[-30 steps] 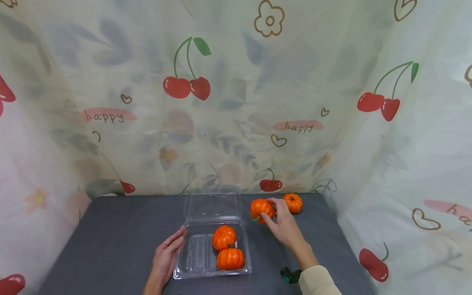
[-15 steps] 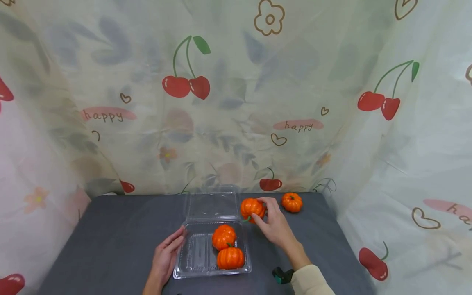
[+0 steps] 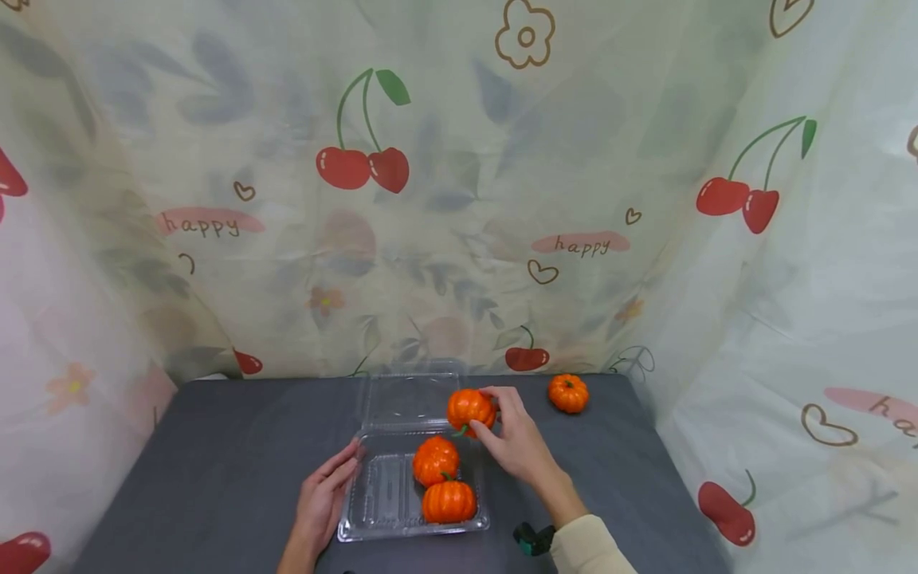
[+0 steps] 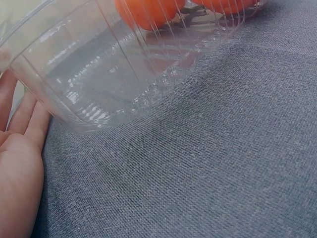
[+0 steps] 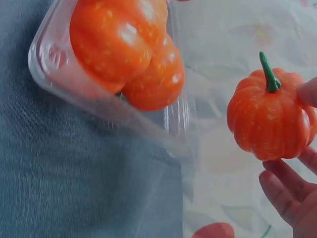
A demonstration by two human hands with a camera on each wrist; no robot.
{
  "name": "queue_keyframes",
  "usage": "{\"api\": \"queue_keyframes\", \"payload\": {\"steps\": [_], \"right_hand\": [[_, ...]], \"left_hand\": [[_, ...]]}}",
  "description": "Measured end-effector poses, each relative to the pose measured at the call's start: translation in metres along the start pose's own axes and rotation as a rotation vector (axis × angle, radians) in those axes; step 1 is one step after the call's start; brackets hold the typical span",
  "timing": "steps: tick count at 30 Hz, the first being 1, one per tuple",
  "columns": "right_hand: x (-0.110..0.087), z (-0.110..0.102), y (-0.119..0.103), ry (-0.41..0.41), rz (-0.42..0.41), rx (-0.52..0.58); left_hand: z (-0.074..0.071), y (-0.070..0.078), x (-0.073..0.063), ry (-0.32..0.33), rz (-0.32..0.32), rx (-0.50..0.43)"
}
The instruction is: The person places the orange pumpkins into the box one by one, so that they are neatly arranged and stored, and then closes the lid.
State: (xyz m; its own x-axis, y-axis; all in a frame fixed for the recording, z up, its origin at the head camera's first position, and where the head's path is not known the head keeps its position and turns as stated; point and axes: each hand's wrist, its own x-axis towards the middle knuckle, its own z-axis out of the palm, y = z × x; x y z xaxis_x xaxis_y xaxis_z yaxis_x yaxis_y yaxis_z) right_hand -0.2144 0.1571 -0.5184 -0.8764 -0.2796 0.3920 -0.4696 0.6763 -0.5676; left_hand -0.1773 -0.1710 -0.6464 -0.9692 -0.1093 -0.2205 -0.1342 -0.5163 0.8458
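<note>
My right hand [image 3: 522, 445] grips a small orange toy pumpkin [image 3: 468, 408] with a green stem, thumb on one side and fingers on the other. It holds this pumpkin above the back right corner of a clear plastic clamshell box [image 3: 383, 488], whose lid [image 3: 412, 400] is folded back. Inside the box, on its right half, sit two more pumpkins, one behind [image 3: 434, 461] and one in front [image 3: 449, 502]. At the box's left wall, my left hand [image 3: 324, 496] touches the rim with extended fingers. The left wrist view shows those fingers [image 4: 37, 121] against the clear plastic wall.
One more orange pumpkin [image 3: 568, 394] lies at the back right of the dark grey tabletop [image 3: 215, 470]. A curtain [image 3: 459, 303] printed with cherries hangs behind the table and along both sides. A black and green device [image 3: 534, 539] sits by my right wrist.
My right hand has carried its pumpkin leftward, from near the pumpkin at the back right to over the box's corner. The left hand and the box have stayed in place.
</note>
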Motion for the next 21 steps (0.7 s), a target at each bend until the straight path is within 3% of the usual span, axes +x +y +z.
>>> {"api": "queue_keyframes", "payload": {"steps": [21], "right_hand": [[0.007,0.034,-0.031,-0.100,-0.056,0.027]], "left_hand": [[0.000,0.002,0.003,0.029,-0.048,-0.017]]}}
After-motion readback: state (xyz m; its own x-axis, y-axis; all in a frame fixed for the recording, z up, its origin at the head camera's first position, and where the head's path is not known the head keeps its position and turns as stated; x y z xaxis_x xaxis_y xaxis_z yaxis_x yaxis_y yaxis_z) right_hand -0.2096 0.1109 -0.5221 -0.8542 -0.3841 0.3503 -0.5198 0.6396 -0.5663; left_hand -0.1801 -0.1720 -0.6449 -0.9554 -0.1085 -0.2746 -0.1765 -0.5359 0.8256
